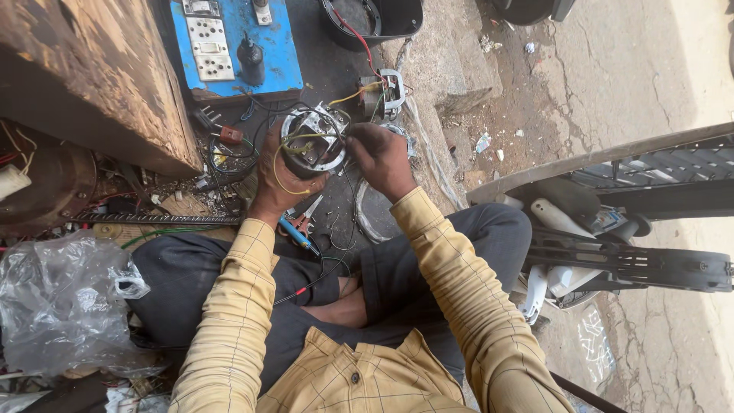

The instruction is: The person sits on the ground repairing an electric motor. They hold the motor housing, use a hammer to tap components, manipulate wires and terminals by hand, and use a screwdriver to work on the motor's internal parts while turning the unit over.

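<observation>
Holding the motor (pixel 313 141) above my lap, over the littered ground. It looks heavy and rigid, a round metal body; best gripped around its rim. My left hand (pixel 279 176) cups it from below and the side, fingers wrapped on the casing. My right hand (pixel 382 157) is closed, pinching at its right edge; what it pinches I cannot tell. Yellow wire (pixel 281 180) is thin, floppy, fragile: avoid tugging.

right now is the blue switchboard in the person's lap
No, the blue switchboard lies on the ground beyond the round motor part held in both hands.
</observation>
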A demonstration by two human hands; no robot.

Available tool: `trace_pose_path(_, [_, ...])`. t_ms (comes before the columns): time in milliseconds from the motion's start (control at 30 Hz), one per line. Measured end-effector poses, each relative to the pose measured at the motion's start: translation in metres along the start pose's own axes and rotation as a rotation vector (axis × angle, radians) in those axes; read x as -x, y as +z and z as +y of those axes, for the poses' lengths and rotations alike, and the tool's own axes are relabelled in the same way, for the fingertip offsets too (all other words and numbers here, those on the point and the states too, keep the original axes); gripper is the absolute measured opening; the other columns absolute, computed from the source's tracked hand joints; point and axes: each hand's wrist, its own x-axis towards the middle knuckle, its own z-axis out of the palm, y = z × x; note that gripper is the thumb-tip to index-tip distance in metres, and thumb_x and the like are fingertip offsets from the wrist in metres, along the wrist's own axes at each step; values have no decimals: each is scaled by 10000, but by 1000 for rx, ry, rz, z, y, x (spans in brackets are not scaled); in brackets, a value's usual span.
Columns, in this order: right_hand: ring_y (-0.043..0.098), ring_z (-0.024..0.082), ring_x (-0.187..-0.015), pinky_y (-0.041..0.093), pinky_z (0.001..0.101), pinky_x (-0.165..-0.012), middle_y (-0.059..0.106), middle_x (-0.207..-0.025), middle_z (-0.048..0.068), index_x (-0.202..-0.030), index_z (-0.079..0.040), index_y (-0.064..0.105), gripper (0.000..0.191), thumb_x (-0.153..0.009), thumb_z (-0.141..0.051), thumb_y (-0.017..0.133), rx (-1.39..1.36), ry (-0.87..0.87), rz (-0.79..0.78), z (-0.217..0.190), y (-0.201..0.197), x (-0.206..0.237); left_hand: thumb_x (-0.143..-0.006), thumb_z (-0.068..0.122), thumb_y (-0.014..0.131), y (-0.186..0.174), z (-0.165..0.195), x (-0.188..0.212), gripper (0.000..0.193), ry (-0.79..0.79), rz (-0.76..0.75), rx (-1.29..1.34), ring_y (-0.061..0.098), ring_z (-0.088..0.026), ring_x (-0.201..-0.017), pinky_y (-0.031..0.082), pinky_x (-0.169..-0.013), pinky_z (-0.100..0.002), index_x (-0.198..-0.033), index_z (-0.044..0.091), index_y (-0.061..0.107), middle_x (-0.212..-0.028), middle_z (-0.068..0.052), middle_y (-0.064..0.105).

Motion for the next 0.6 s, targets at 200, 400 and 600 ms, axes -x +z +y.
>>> trace_pose_path(200, [715, 352, -785, 560, 440, -695, 719, -896, 162, -1001, -54, 712, 165, -896, -173, 760, 318, -182, -37, 2, -8, -12, -654, 244, 968, 4, -5, -2, 1059, -17, -9, -37, 597, -380, -1274, 496, -1091, -464, -1501, 33, 369, -1367, -178, 574])
trace_pose_path(400, [671, 400, -781, 533, 495, -694, 677, -876, 190, -990, -24, 667, 188, -900, -171, 741, 379, -229, -40, -6, -6, -17, -668, 256, 972, 1, -5, -5, 1055, 17, -10, -29, 584, -382, -1309, 481, -1124, -464, -1509, 35, 375, -1402, -184, 557])
trace_pose_path(600, [726, 314, -837, 577, 424, -760, 737, -935, 162, -1042, -34, 689, 184, -942, -179, 741, 254, -93, -15, -13, -3, -13, -633, 228, 998, -2, 6, -3, 1103, 20, 0, -89, 573, -397, -1309, 482, -1122, -458, -1514, 32, 364, -1415, -212, 536])
